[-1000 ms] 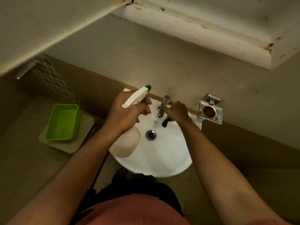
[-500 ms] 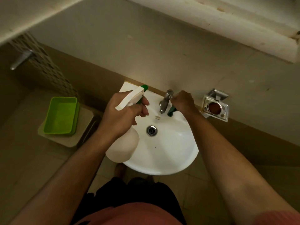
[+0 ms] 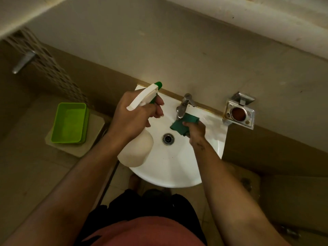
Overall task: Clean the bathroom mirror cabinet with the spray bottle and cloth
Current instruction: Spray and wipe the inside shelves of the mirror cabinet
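Note:
My left hand point(image 3: 132, 118) grips the neck of a white spray bottle point(image 3: 135, 150) with a green nozzle, held over the left side of the white sink point(image 3: 177, 166). Its fingers curl round the trigger. My right hand point(image 3: 196, 132) holds a dark green cloth point(image 3: 182, 124) just below the metal tap point(image 3: 183, 105), over the basin. The white underside of the mirror cabinet point(image 3: 266, 20) runs along the top of the view, above the beige wall.
A green plastic tray point(image 3: 70, 123) sits on a low ledge to the left of the sink. A metal wall holder point(image 3: 238, 112) with a brown disc is fixed right of the tap. The drain point(image 3: 168, 138) lies between my hands. A metal handle point(image 3: 23, 63) sticks out at far left.
My right hand has drawn back from behind the tap toward me, bringing the green cloth into plain view. The view has tilted down; the left hand and bottle keep their place.

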Demonstrator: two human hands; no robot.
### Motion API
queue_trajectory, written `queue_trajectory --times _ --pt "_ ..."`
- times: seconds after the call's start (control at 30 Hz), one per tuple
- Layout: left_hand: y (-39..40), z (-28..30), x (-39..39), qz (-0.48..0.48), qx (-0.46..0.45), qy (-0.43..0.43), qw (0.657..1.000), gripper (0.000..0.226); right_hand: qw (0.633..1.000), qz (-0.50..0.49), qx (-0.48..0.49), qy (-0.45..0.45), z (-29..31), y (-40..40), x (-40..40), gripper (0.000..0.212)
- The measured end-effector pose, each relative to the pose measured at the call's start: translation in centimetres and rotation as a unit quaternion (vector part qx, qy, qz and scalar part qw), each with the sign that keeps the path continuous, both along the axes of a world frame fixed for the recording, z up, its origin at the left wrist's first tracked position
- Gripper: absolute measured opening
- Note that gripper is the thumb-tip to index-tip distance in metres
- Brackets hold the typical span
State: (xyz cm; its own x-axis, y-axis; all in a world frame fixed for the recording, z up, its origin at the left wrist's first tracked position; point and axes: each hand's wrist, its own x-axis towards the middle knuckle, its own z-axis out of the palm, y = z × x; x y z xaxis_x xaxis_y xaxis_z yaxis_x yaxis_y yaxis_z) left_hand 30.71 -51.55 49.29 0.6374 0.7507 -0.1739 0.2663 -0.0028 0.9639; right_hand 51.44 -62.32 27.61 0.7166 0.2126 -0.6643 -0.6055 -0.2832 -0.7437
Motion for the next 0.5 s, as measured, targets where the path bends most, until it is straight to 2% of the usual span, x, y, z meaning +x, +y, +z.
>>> queue_trajectory --times 0.13,0.27,0.4,0.5 --pt "0.0 0.1 0.6 -0.008 0.0 -0.006 1.0 0.024 0.991 -0.031 0.099 0.089 -0.9 1.0 -0.8 0.044" --pt "0.1 -0.1 0.6 -0.015 -0.005 -0.003 1.0 0.025 0.978 -0.067 0.135 0.143 -1.4 1.4 -1.0 0.034" --pt "0.2 -0.5 0.4 -0.013 -0.006 0.006 1.0 0.027 0.973 -0.088 0.169 0.133 -2.2 1.5 -1.5 0.045" --pt "0.4 -0.7 0.3 -0.016 -0.003 0.009 1.0 0.024 0.971 -0.08 0.188 0.126 -2.4 1.6 -2.1 0.042"
